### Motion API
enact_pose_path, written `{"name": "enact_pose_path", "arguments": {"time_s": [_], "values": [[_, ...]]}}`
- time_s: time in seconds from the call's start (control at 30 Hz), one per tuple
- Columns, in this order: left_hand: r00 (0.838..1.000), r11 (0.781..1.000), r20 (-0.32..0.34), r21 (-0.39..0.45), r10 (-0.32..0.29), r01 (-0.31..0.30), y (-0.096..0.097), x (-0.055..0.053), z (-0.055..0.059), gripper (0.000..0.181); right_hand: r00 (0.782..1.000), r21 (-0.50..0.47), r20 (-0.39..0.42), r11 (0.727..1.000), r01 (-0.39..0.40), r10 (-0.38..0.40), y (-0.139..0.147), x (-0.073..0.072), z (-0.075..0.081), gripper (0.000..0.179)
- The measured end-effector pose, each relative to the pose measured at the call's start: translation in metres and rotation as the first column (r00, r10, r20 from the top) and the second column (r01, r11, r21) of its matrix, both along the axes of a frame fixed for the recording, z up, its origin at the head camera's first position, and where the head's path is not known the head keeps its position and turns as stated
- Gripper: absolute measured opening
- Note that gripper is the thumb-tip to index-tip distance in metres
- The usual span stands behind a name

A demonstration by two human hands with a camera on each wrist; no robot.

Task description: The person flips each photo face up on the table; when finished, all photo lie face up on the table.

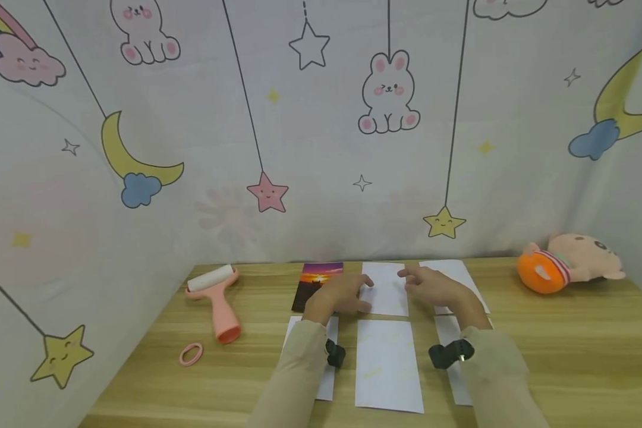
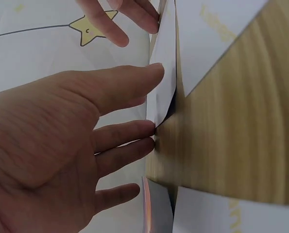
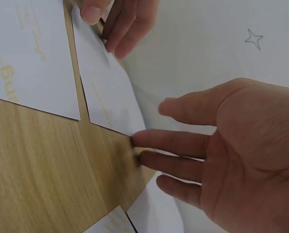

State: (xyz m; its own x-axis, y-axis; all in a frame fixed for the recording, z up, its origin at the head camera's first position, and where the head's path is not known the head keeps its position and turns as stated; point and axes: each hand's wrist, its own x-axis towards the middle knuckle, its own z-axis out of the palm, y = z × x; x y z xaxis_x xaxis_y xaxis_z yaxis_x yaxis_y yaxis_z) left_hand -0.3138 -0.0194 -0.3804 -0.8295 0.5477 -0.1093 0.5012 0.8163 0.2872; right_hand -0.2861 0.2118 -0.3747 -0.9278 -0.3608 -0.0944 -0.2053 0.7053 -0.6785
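A white card point(image 1: 386, 291) lies in the middle of the back row, with one hand at each side. My left hand point(image 1: 338, 295) has its fingertips at the card's left edge, and its thumb reaches over the near left corner. In the left wrist view, that corner of the card point(image 2: 163, 92) stands slightly off the wood. My right hand point(image 1: 440, 290) is at the right edge, fingers extended and thumb apart; in the right wrist view its index fingertip point(image 3: 140, 139) meets the card's corner. Partly behind my left hand lies a card with a sunset picture point(image 1: 302, 291).
Other white cards lie around: one at back right point(image 1: 455, 272), one in front point(image 1: 387, 365), and two partly under my forearms. A pink-handled roller point(image 1: 222, 309) and a pink ring point(image 1: 191, 354) are at left. A plush toy point(image 1: 567, 264) lies at right, before a printed curtain point(image 1: 321, 142).
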Motion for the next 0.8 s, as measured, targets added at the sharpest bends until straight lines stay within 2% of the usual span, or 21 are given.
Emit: {"name": "enact_pose_path", "arguments": {"time_s": [0.1, 0.3, 0.57, 0.8], "values": [[1.0, 1.0, 0.0, -0.021, 0.002, -0.002, 0.001, 0.001, -0.001, 0.053, 1.0, 0.006, -0.007, 1.0, -0.013, 0.013, -0.002, 0.001, 0.001, 0.043], [0.999, 1.0, 0.045, 0.006, 0.014, -0.014, -0.002, 0.001, 0.001, 0.064, 0.998, 0.024, -0.026, 0.998, -0.054, 0.055, -0.003, 0.001, 0.004, 0.041], [0.996, 0.998, 0.086, 0.053, 0.022, -0.027, -0.005, 0.001, -0.003, 0.076, 0.994, -0.105, 0.045, 0.99, -0.09, 0.095, 0.0, -0.002, -0.009, 0.047], [0.997, 0.998, 0.059, 0.055, 0.042, -0.045, -0.002, 0.0, -0.004, 0.083, 0.995, -0.097, 0.033, 0.992, -0.086, 0.09, 0.002, -0.001, -0.008, 0.048]]}}
